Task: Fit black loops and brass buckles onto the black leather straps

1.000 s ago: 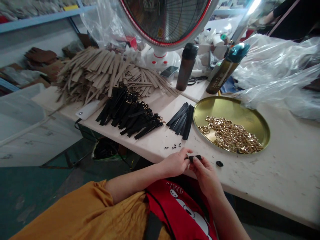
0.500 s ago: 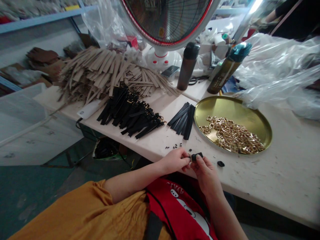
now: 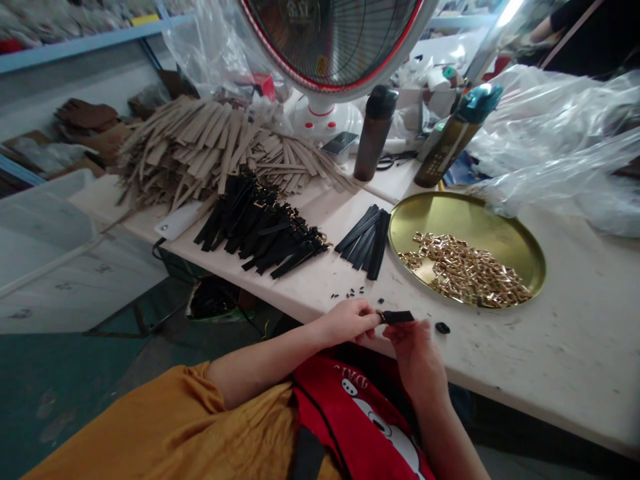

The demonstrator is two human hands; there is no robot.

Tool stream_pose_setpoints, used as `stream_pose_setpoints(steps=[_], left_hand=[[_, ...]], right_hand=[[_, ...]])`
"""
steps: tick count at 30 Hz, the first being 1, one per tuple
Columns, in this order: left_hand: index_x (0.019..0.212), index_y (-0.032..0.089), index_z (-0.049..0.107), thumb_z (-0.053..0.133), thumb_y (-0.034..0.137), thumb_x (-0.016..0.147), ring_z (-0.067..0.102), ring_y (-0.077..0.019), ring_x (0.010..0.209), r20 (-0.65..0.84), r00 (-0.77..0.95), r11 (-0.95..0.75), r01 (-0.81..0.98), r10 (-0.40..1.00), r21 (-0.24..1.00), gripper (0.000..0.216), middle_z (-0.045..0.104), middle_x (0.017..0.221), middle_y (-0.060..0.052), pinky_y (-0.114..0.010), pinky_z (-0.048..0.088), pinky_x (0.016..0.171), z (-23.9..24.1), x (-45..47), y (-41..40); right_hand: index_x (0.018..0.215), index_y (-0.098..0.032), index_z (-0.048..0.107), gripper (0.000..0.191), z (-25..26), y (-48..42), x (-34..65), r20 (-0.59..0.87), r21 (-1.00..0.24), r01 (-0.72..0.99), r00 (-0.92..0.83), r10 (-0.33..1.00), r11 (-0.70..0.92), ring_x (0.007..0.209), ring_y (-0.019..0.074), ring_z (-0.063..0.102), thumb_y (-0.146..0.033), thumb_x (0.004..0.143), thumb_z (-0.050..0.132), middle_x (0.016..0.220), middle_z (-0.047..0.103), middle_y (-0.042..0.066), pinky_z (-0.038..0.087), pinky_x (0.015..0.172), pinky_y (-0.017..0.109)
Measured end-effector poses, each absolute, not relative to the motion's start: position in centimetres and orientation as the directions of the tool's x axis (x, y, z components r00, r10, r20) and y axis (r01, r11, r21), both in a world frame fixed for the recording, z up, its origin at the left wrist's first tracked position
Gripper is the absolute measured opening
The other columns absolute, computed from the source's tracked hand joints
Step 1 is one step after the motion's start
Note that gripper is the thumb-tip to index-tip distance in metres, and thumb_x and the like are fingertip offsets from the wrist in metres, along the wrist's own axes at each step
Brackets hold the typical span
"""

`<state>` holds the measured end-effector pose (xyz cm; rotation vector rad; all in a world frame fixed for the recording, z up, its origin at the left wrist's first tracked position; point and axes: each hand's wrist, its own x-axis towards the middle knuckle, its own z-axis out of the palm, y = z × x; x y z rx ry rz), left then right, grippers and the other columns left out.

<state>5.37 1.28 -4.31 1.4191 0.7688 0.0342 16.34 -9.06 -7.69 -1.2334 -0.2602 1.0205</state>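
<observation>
At the table's near edge my left hand (image 3: pixel 350 321) pinches one end of a short black strap (image 3: pixel 397 317), where a small metal piece shows. My right hand (image 3: pixel 413 343) holds the strap from below, fingers curled round it. A little farther back lies a small bundle of black straps (image 3: pixel 364 240). A larger heap of black straps with gold buckles (image 3: pixel 263 227) lies to its left. To the right stands a round gold tray (image 3: pixel 500 230) holding several gold buckles (image 3: pixel 467 270).
A tall pile of tan strips (image 3: pixel 200 143) fills the back left. A fan (image 3: pixel 330 40), a dark bottle (image 3: pixel 373 133) and a teal-capped bottle (image 3: pixel 457 133) stand behind. Clear plastic bags (image 3: pixel 565 147) lie at the right. A small black piece (image 3: pixel 442 327) and tiny black bits (image 3: pixel 350 292) dot the tabletop.
The strap between my hands now sticks out flatter and farther to the right. My right hand has slid slightly lower; my left hand has stayed pinched at its end.
</observation>
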Motion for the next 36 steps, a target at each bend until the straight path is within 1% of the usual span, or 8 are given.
stream_pose_setpoints(steps=[4,8,13,17,23,28,32,36], left_hand=[[0.075,0.015,0.048,0.044,0.036,0.077,0.046,-0.0063,0.045,-0.388,0.799,0.069,0.403,0.459,0.913,0.022,0.055,0.061,0.003,-0.017,0.036,0.043,-3.5,5.2,0.9],[0.083,0.015,0.052,0.046,0.037,0.076,0.053,-0.0097,0.059,-0.313,0.784,-0.105,0.430,0.536,0.897,0.024,0.060,0.073,0.000,-0.020,0.040,0.052,-2.8,5.0,0.7],[0.087,0.016,0.054,0.047,0.040,0.077,0.055,-0.0128,0.069,-0.279,0.794,-0.252,0.469,0.540,0.847,0.027,0.062,0.079,-0.002,-0.022,0.040,0.060,-2.7,4.5,0.7],[0.085,0.017,0.056,0.047,0.042,0.076,0.054,-0.0135,0.069,-0.293,0.816,-0.312,0.484,0.499,0.817,0.028,0.061,0.077,-0.001,-0.022,0.038,0.058,-2.8,4.2,0.6],[0.083,0.020,0.056,0.046,0.039,0.074,0.054,-0.0155,0.068,-0.306,0.772,-0.411,0.576,0.556,0.707,0.023,0.061,0.075,-0.001,-0.024,0.037,0.058,-2.3,4.1,0.8],[0.086,0.019,0.056,0.046,0.027,0.071,0.054,-0.0147,0.072,-0.323,0.782,-0.367,0.558,0.533,0.744,0.020,0.062,0.080,-0.001,-0.024,0.040,0.063,-2.4,4.0,1.3],[0.104,0.014,0.049,0.049,0.025,0.070,0.056,-0.0116,0.064,-0.414,0.804,-0.072,0.486,0.426,0.871,0.035,0.063,0.079,-0.002,-0.022,0.042,0.059,-3.1,4.0,1.5],[0.087,0.012,0.053,0.050,0.028,0.072,0.055,-0.0091,0.056,-0.483,0.819,0.106,0.475,0.309,0.873,0.022,0.062,0.074,-0.003,-0.020,0.041,0.054,-3.8,4.1,1.6]], right_hand=[[0.078,-0.022,0.062,0.022,-6.7,-9.3,16.5,-0.378,-0.842,-0.535,0.507,0.775,-0.060,0.061,0.0107,0.053,-0.041,0.069,0.067,0.071,0.060,-0.002,0.045,0.061,0.023],[0.086,-0.021,0.063,0.026,-6.4,-9.5,16.6,-0.466,-0.738,-0.636,0.237,0.852,-0.227,0.056,0.0110,0.049,-0.040,0.069,0.066,0.064,0.055,-0.002,0.044,0.055,0.023],[0.071,-0.020,0.061,0.019,-6.6,-9.9,16.7,-0.475,-0.646,-0.704,0.066,0.878,-0.296,0.059,0.0109,0.049,-0.037,0.070,0.067,0.063,0.053,-0.002,0.045,0.059,0.023],[0.074,-0.019,0.063,0.014,-6.5,-9.9,16.5,-0.478,-0.609,-0.754,0.100,0.873,-0.247,0.070,0.0122,0.054,-0.031,0.069,0.069,0.074,0.060,0.000,0.046,0.071,0.025],[0.072,-0.019,0.064,0.015,-6.5,-9.3,16.2,-0.471,-0.688,-0.716,0.321,0.822,-0.115,0.062,0.0097,0.053,-0.031,0.066,0.071,0.071,0.059,-0.001,0.048,0.063,0.022],[0.070,-0.019,0.059,0.020,-6.8,-9.2,16.8,-0.456,-0.794,-0.586,0.401,0.794,-0.161,0.059,0.0089,0.053,-0.035,0.067,0.070,0.069,0.059,-0.002,0.046,0.058,0.020],[0.068,-0.020,0.050,0.026,-6.8,-9.3,17.1,-0.441,-0.873,-0.420,0.461,0.770,-0.249,0.054,0.0099,0.054,-0.038,0.069,0.067,0.059,0.056,-0.004,0.046,0.053,0.020],[0.089,-0.024,0.049,0.033,-6.7,-9.4,17.0,-0.400,-0.908,-0.351,0.560,0.725,-0.229,0.051,0.0107,0.056,-0.040,0.068,0.068,0.064,0.056,-0.007,0.047,0.051,0.023]])
